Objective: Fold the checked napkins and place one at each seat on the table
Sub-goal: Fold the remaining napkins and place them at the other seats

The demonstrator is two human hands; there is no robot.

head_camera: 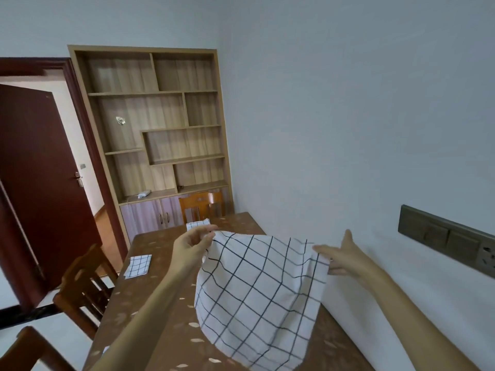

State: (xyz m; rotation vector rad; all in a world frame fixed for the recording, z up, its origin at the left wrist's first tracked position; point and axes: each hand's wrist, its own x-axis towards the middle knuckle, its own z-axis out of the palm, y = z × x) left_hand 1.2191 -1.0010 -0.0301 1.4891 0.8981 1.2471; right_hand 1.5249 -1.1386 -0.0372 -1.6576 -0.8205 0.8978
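Note:
I hold a white napkin with black checks spread in the air over the brown patterned table. My left hand pinches its top left corner. My right hand grips the top right corner, fingers partly extended. The cloth hangs down and its lower edge reaches the tabletop. A folded checked napkin lies at the table's left edge by a chair. Another folded napkin lies at the far end, partly hidden behind my left hand.
A wooden chair stands at the table's left side, another at the lower left, and a third at the far end. The wall runs along the table's right side with a socket panel. A shelf unit and an open door stand behind.

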